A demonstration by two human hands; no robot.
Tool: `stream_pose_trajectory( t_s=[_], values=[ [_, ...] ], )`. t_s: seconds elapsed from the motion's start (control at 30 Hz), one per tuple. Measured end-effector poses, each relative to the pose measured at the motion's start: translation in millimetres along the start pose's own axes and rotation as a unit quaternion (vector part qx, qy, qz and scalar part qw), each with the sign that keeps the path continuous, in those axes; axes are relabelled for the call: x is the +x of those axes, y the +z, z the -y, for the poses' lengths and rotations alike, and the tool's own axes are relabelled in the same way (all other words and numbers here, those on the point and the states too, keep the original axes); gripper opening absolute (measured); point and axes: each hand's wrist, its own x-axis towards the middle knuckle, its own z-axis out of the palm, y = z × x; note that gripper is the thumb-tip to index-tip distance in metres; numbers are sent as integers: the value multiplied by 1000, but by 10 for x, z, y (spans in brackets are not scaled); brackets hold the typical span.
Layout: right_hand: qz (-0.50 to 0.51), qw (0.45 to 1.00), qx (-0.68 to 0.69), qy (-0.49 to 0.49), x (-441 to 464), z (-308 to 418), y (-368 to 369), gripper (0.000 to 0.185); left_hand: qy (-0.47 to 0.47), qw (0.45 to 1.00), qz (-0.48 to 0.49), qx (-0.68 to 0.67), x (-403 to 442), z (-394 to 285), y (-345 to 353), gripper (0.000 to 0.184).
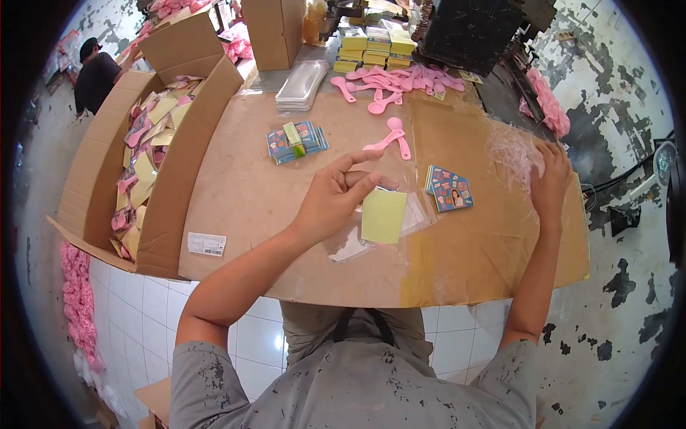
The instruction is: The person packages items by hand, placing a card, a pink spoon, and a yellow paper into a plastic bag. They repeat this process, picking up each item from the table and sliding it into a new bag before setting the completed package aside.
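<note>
The card at the left hand is plain pale yellow-green; the spoons just ahead are pink. Between the hands, the booklets are blue, dotted with pink and white. By the right hand, the plastic scraps look whitish.

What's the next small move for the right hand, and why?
Probably bring the right hand over to the yellow card: only the left hand holds it, while the right is off at the clear plastic strips.
</note>
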Motion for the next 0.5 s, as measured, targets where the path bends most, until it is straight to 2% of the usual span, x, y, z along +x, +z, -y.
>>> stream_pose_trajectory(
  t_s=[0.03,0.07,0.13,0.17,0.23,0.33,0.43,0.5],
  values=[
    [-56,994,-54,-74,62,267,-49,36,-4,1000,-6,-4,1,8,-3,40],
    [-9,997,60,-54,109,491,-77,34,-8,1000,-11,-8,4,12,-4,39],
    [89,955,282,-7,130,778,-130,32,-3,1000,-10,-3,3,17,9,39],
    [137,910,389,34,154,764,-135,32,0,1000,-8,1,9,15,10,38],
    [224,774,582,110,250,700,-111,36,-2,1000,-6,-2,11,37,-4,38],
    [218,593,766,116,284,535,0,41,-5,1000,-9,15,30,81,-51,35],
    [252,585,762,116,225,649,70,40,-22,1000,-8,11,22,85,-23,32],
    [317,668,671,57,199,941,44,36,-29,1000,-5,-1,20,88,-14,30]
  ],
)
